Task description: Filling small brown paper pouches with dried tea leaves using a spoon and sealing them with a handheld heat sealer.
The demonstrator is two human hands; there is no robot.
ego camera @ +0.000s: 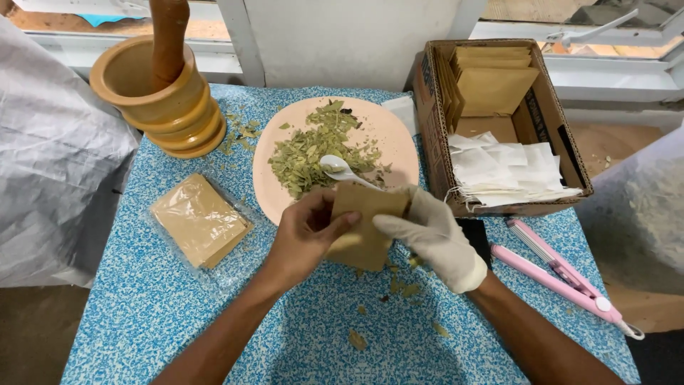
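The bare left hand (303, 235) grips a small brown paper pouch (363, 224) at its left edge, and the gloved right hand (434, 239) pinches its right side, holding it just above the blue patterned table (142, 314). Just behind the pouch, a white spoon (338, 169) lies in dried green leaves (313, 153) on a pink plate (388, 135). Farther right stands a cardboard box (563, 142); far left, a wooden mortar (160, 96).
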